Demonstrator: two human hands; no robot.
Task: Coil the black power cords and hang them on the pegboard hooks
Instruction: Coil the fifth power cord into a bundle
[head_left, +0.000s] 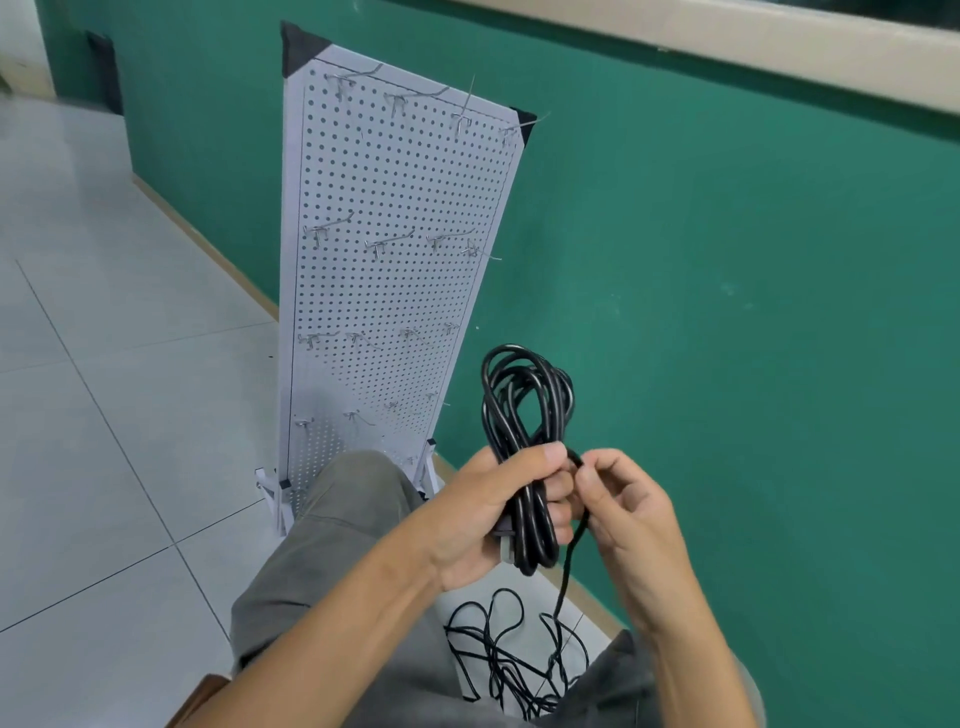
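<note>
In front of the white pegboard (395, 270), above the person's knees, the left hand (488, 514) grips a coiled black cord (524, 405) around its middle, the loops standing up above the fist and hanging just below it. The right hand (623, 509) pinches the cord's loose end beside the left thumb. Below, on the floor (104, 364), lies a tangle of more black cords (514, 660). The pegboard's metal hooks (387, 244) are bare.
</note>
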